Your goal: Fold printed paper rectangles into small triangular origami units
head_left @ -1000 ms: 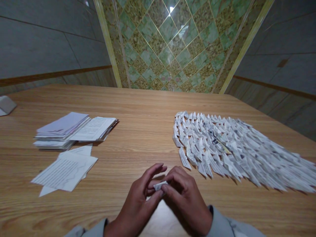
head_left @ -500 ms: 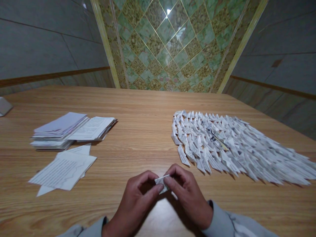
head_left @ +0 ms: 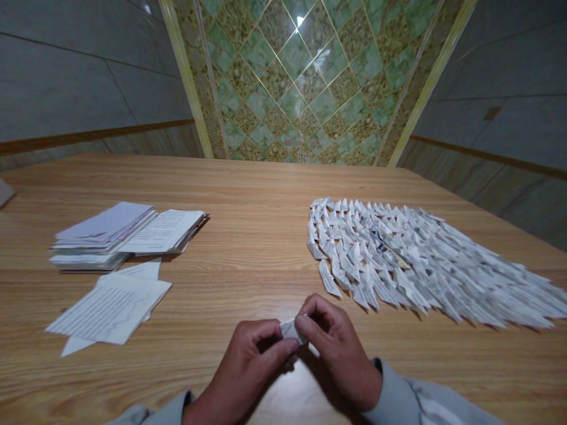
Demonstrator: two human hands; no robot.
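Between both hands, a little above the table's near edge, is a small folded piece of printed paper (head_left: 290,330). My left hand (head_left: 252,354) pinches its left and lower side, thumb in front. From the right, my right hand (head_left: 339,348) grips the other end between thumb and fingers. The far side of the paper is hidden by my fingers. Just beyond my right hand, many folded paper boats (head_left: 376,248) stand in tight rows, with one boat (head_left: 329,279) at the near left corner.
On the left of the wooden table (head_left: 248,236) lie stacks of paper (head_left: 101,227) and a shorter printed pile (head_left: 163,230). Loose printed sheets (head_left: 110,310) overlap in front of them. A pale object (head_left: 5,192) shows at the left edge. A tiled wall (head_left: 296,88) rises behind.
My left hand has shifted slightly, its index finger now straighter along the folded paper. The paper has tilted a little. My right hand stays nearly in place.
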